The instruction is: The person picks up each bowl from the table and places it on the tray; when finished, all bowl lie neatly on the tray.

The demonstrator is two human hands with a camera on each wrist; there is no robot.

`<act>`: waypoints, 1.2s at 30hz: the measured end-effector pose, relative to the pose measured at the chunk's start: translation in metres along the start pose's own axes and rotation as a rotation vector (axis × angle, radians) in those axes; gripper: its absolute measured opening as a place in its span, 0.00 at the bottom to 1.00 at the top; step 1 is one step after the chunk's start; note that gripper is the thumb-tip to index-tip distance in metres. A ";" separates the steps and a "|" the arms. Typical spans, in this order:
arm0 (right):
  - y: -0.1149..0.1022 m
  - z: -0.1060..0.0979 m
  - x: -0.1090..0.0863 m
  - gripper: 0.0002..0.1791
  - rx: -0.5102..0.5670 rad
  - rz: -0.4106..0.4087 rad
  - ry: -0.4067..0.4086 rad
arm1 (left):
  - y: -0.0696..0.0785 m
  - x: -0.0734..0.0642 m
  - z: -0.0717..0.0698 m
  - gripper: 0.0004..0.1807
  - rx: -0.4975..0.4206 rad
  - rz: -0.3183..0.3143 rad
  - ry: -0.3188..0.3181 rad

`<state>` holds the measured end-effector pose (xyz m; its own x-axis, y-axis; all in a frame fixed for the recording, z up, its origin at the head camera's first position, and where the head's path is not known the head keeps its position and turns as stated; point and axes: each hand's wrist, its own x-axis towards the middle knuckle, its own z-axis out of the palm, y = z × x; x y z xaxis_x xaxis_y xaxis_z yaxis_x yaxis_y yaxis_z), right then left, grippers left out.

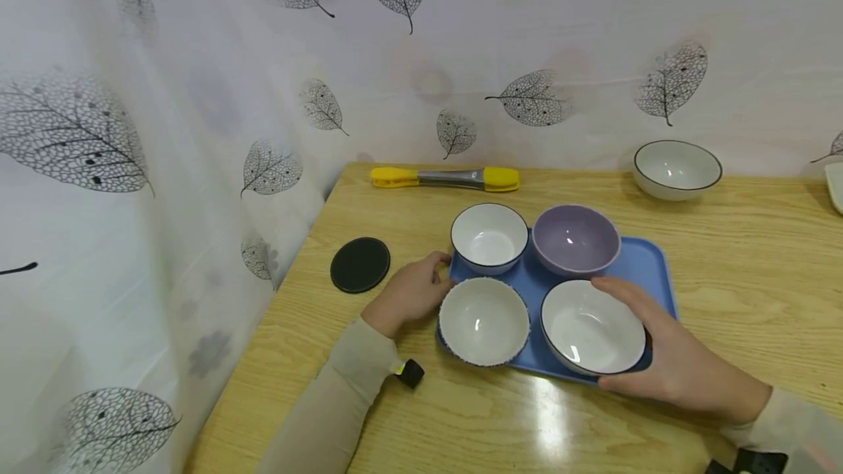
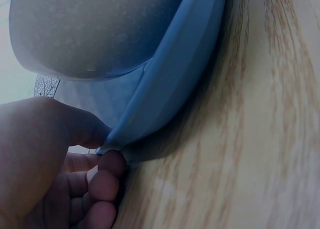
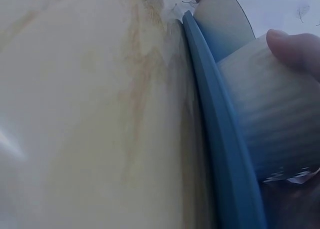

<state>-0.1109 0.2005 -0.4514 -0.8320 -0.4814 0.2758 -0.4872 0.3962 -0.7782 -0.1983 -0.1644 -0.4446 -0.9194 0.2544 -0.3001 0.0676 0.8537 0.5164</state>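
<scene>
A blue tray [image 1: 642, 265] on the wooden table carries several bowls. At its left edge my left hand [image 1: 410, 291] pinches the rim, thumb above and fingertips beneath, as the left wrist view shows on the tray rim [image 2: 172, 84]. My right hand [image 1: 681, 360] grips the dark-rimmed white bowl [image 1: 589, 324] at the tray's front right, thumb and fingers spread around its right side. To the left of that bowl sits a speckle-rimmed white bowl [image 1: 484, 320]. Behind them stand another white bowl [image 1: 489, 236] and a purple bowl [image 1: 575, 240].
Grey tongs [image 1: 451, 179] with yellow ends lie along the table's back edge. A round black coaster [image 1: 360, 265] is left of the tray. Another white bowl [image 1: 677, 170] stands at the back right, near a partly seen white dish [image 1: 836, 185]. Leaf-printed curtains border the table.
</scene>
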 end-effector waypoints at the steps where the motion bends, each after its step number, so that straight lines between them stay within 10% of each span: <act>1: 0.000 0.001 0.000 0.64 0.000 0.002 0.000 | 0.000 0.000 0.000 0.27 0.001 -0.001 0.000; 30: 0.006 0.001 0.000 0.72 -0.018 -0.007 -0.052 | 0.002 -0.001 -0.002 0.28 0.005 0.010 0.012; 36: 0.006 -0.023 0.007 0.58 -0.062 -0.116 -0.018 | 0.002 -0.001 -0.002 0.27 -0.008 -0.001 0.004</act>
<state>-0.1257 0.2175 -0.4408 -0.7643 -0.5404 0.3519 -0.5962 0.3842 -0.7050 -0.1982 -0.1633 -0.4421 -0.9211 0.2514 -0.2972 0.0634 0.8501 0.5227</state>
